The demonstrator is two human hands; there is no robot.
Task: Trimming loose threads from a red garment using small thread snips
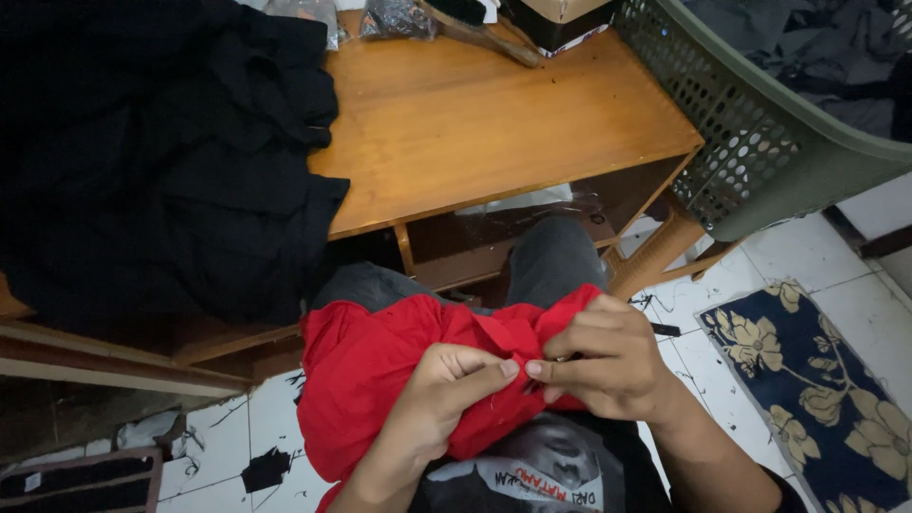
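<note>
A red cloth [380, 380] lies bunched on the person's lap, lower centre of the frame. The left hand [439, 394] and right hand [608, 356] pinch its fabric, fingertips nearly meeting. Above, a wooden bench [484, 123] carries black garments [161, 152] at upper left.

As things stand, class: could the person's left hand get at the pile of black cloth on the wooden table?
Probably yes. The left hand is pinching the red cloth on the lap; the black cloth drapes over the table edge on that side, nothing between, though it must let go first.
</note>
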